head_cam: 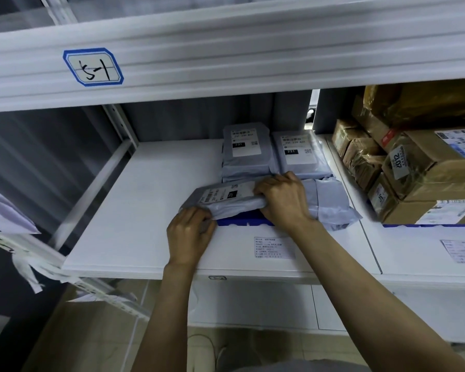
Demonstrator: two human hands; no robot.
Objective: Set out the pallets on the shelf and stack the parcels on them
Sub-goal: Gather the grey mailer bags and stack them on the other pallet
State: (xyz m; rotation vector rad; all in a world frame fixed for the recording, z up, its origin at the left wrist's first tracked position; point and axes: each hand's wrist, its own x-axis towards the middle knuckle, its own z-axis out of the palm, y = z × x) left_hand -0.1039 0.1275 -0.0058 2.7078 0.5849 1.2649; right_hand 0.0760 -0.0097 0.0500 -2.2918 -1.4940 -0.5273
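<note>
A grey plastic parcel (220, 198) with a white label lies tilted over the blue pallet (242, 222), only a strip of which shows on the white shelf board (134, 210). My left hand (189, 234) grips the parcel's near left corner. My right hand (285, 200) presses down on its right end. Two more grey parcels, one at the back left (246, 149) and one at the back right (298, 154), lie flat behind it. Another grey parcel (330, 200) lies to the right of my right hand.
Brown taped cardboard boxes (414, 167) are stacked on a second blue pallet (430, 225) on the right. The upper shelf beam carries a blue-framed tag (93, 67) marked 5-1. A cardboard box (91, 334) stands on the floor below left.
</note>
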